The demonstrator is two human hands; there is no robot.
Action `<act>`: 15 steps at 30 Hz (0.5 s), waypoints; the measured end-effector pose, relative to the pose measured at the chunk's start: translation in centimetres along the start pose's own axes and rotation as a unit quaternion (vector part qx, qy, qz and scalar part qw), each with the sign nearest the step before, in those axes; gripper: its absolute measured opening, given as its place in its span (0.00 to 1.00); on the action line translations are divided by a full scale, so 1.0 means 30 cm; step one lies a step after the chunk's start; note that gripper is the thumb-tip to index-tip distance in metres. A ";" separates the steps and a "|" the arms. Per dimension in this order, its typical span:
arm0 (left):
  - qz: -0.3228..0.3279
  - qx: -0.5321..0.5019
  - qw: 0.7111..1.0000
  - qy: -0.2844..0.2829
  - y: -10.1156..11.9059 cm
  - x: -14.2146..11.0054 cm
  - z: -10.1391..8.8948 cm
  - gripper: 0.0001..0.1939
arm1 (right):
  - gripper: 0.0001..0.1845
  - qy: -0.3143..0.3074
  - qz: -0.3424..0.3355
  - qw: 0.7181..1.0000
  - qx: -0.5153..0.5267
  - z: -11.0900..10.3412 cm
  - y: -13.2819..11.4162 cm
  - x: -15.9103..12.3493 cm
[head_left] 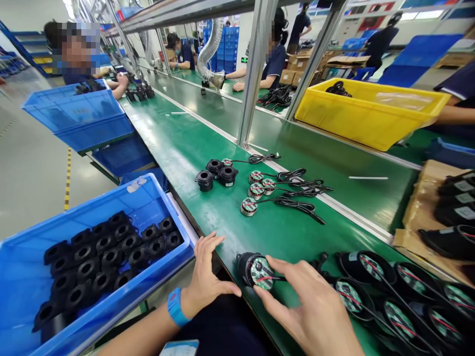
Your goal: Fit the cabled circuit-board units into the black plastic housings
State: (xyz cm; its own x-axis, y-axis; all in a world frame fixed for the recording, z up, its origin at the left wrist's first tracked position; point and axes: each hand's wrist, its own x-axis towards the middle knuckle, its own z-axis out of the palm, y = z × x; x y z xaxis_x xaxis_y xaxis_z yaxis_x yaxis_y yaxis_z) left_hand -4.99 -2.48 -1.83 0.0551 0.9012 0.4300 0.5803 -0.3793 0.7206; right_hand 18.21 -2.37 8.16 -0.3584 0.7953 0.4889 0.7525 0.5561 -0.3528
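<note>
At the near edge of the bench (208,217), a green circuit-board unit (261,273) is gripped by the right hand (313,309) at a black housing (243,267). The left hand (204,279) is open, empty. Seating appears underway; level alignment is required.

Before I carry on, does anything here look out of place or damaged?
Nothing looks spilled. One slight oddity: a ragged white patch on the rim of the blue bin by your left hand, perhaps a torn label.

No text legible; distant green sign (244,60) unreadable.
</note>
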 end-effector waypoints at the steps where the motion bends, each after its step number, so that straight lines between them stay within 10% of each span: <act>1: -0.006 -0.001 1.000 -0.013 0.007 0.000 0.003 0.61 | 0.20 -0.008 -0.001 1.000 -0.004 0.004 -0.005 -0.001; 9: -0.011 0.009 0.989 -0.144 0.083 0.066 0.020 0.37 | 0.52 -0.144 -0.005 0.987 -0.068 0.008 0.116 -0.056; 15: 0.064 0.080 0.994 -0.046 0.053 0.116 -0.080 0.31 | 0.09 -0.133 0.017 0.983 -0.123 -0.023 0.140 -0.053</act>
State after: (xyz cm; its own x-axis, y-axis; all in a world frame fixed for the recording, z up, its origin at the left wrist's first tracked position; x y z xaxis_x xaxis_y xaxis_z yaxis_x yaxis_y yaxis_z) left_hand -5.82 -0.46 2.13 0.2065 0.8657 0.4561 0.6855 -0.4606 0.5639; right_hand 22.33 -1.45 6.46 -0.4376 0.8657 0.2429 0.8658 0.4786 -0.1457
